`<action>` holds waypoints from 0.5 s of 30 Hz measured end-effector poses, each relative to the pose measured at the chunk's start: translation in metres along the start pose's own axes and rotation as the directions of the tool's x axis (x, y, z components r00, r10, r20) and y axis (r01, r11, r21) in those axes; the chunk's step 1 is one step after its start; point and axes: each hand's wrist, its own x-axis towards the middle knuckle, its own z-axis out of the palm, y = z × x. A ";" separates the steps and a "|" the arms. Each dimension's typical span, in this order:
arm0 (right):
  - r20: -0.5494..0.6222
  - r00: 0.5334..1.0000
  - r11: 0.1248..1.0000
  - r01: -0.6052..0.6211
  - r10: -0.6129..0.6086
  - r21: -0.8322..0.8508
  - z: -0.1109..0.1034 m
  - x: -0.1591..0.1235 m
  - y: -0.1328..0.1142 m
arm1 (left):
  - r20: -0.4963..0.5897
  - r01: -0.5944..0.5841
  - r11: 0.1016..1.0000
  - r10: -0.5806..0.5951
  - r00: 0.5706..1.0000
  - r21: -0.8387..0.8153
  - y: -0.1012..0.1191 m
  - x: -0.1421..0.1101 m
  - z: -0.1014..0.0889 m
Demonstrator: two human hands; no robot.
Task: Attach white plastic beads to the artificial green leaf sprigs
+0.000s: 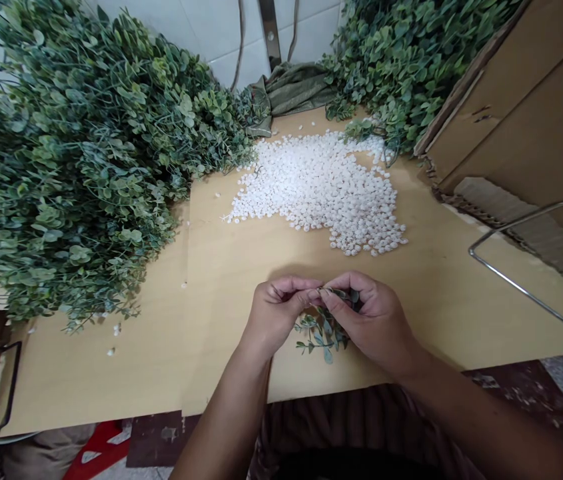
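Over the near part of the board, my left hand point(274, 313) and my right hand point(374, 320) meet at the fingertips. A sprig of artificial greenery point(325, 333) hangs below the fingers of my right hand, which are closed around its stem. The thumb and forefinger of my left hand are pinched together at the stem's end; what lies between them is too small and hidden to make out. Beyond both hands spreads a heap of small white plastic pieces point(311, 180), roundish and loose.
A large pile of artificial greenery point(76, 160) covers the left side, and another green pile point(401, 53) stands at the back right. A cardboard box point(526, 100) and a bent metal rod point(516, 267) border the right. Dark green cloth point(296, 87) lies by the tiled wall.
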 end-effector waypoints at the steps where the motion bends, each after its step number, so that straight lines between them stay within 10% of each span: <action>1: 0.001 1.000 1.000 0.000 0.000 0.007 0.000 0.000 -0.001 | -0.002 -0.001 1.000 0.001 1.000 0.000 0.000 0.000 0.001; 15: -0.063 0.995 0.970 -0.063 0.080 0.234 -0.010 0.005 0.003 | 0.067 -0.106 0.966 0.093 0.993 0.234 -0.002 -0.016 -0.017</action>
